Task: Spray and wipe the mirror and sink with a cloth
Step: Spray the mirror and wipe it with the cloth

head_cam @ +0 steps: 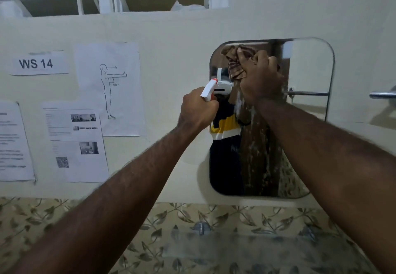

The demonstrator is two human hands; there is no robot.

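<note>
At a rounded-corner wall mirror: right hand fisted on striped brown cloth against streaked glass; left hand gripping white-and-orange spray bottle.

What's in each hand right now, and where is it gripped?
Left hand grips the spray bottle around its neck, below the trigger head. Right hand holds the bunched cloth against the mirror.

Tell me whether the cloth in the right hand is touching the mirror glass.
Touching. In the head view the right hand presses the brown cloth against the upper part of the mirror; the cloth meets its own reflection with no gap.
</note>
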